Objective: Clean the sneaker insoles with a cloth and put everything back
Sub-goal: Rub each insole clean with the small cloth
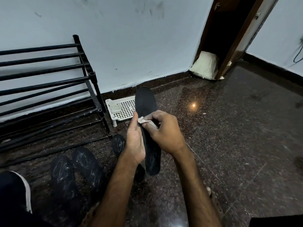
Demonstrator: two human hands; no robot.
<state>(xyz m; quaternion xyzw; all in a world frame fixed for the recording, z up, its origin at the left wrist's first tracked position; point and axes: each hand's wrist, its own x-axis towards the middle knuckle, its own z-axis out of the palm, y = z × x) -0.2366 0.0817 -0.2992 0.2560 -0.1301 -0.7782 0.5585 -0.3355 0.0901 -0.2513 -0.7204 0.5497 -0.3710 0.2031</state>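
Early days I reckon: left hand (134, 142) grips the long black foam insole (146, 102) mid-frame, right hand (165, 133) pinches a small beige cloth (144, 121) onto it, while three white-smudged black insoles (85, 163) at 8 o'clock on the speckled floor (229, 128) look unwiped.

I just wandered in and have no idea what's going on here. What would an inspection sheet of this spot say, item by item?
Surface: dark speckled floor, glossy, one light glint.
Job's things: black insole held up; pale cloth on it; three more insoles, white-smudged, lie on the floor.
Clutter: white perforated tray holding a small clear container; pale cushion in the doorway.
Hands: left hand holds the insole; right hand pinches the cloth against it.
Cables: one dark cable on the right wall.
Surroundings: black shoe rack, scuffed pale wall, wooden door frame.
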